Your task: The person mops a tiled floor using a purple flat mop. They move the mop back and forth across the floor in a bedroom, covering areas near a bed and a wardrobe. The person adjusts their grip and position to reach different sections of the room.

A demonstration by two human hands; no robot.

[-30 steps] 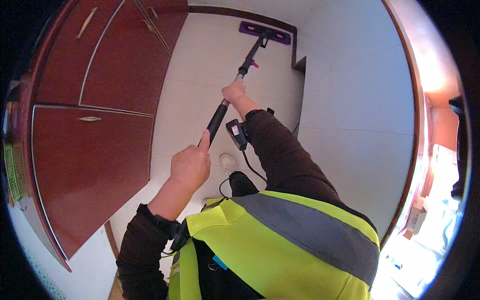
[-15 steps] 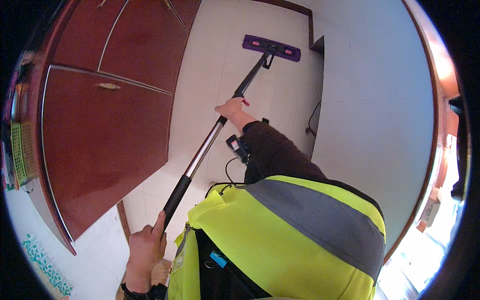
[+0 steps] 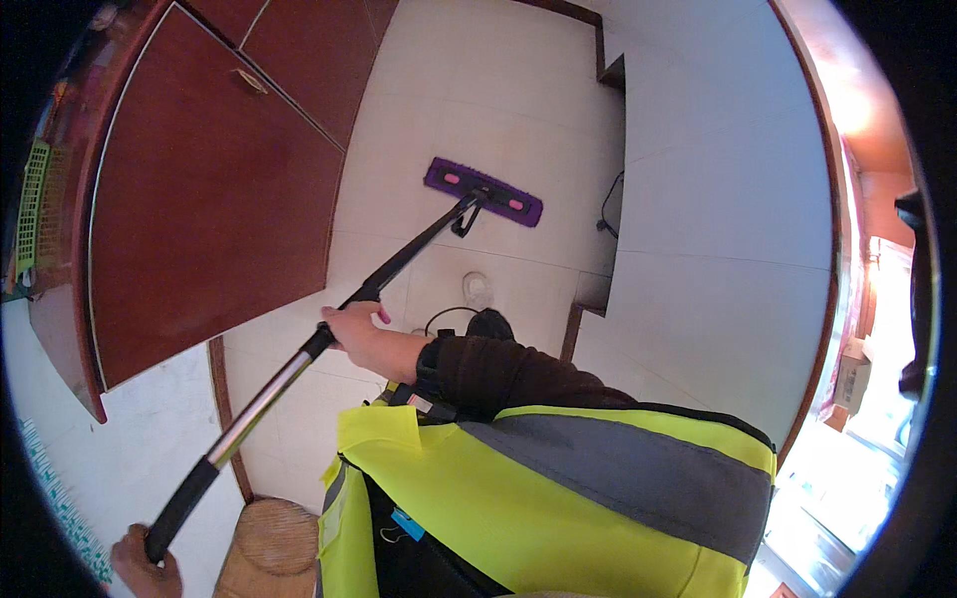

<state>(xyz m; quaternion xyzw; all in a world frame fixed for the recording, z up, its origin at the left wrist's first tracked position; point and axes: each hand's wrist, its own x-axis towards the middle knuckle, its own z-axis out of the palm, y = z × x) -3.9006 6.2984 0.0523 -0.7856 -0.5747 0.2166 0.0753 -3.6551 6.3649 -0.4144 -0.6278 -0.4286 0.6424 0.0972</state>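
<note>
A flat mop (image 3: 271, 392) runs slantwise from the lower left to the middle of the floor. Its purple head (image 3: 483, 191) lies flat on the pale tiles, with a black bracket joining it to the pole. Around the black grip at the pole's top end, my left hand (image 3: 147, 564) is closed, partly dark at the rim. My right hand (image 3: 357, 327) wraps the pole farther down, at the black joint beside a small red lever. The right arm wears a dark brown sleeve.
Dark red cabinets (image 3: 214, 219) stand along the left. On the right rises a white surface (image 3: 718, 249) with a dark recess and black cable (image 3: 606, 209) at its foot. A round wooden stool seat (image 3: 274, 538) is at lower left. My shoe (image 3: 478, 290) stands on the tiles.
The mop head has come nearer to me and a little left. Both hands have moved left and down with the pole, which now slants more. My shoe has come into view.
</note>
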